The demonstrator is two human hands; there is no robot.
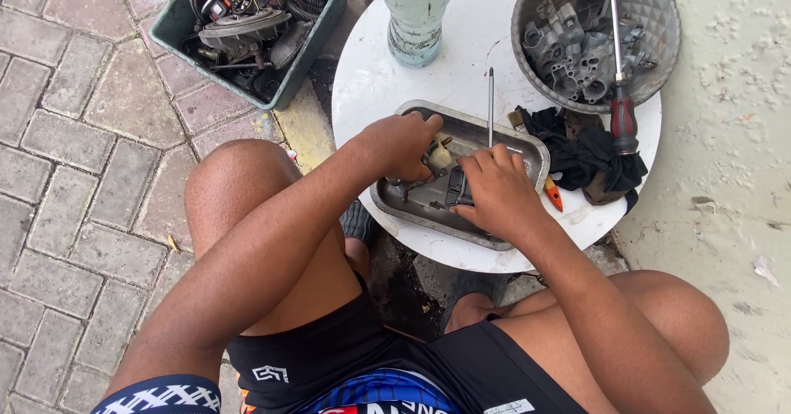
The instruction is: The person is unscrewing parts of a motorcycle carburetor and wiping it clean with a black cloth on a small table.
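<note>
Metal tray (527, 152) sits at the near edge of the round white desk (371, 76), both hands inside it. Left hand (401, 144) curls tight around a small grey engine part (439, 157) at the tray's left end. Right hand (497, 191) is closed on a dark part (454, 188) just beside it, with a thin tool shaft (491, 105) sticking up from between the fingers toward the desk's middle. Black rag (587, 157) lies bunched at the tray's right, touching it; an orange-handled tool (553, 193) pokes out beneath. Grey bowl (651, 18) at the far right edge holds cast metal parts, a red-handled screwdriver (622, 113) leaning over its rim. Pale bottle (418, 10) stands at the far edge. Green bin (309, 47) of engine parts sits on the paving, left of the desk.
</note>
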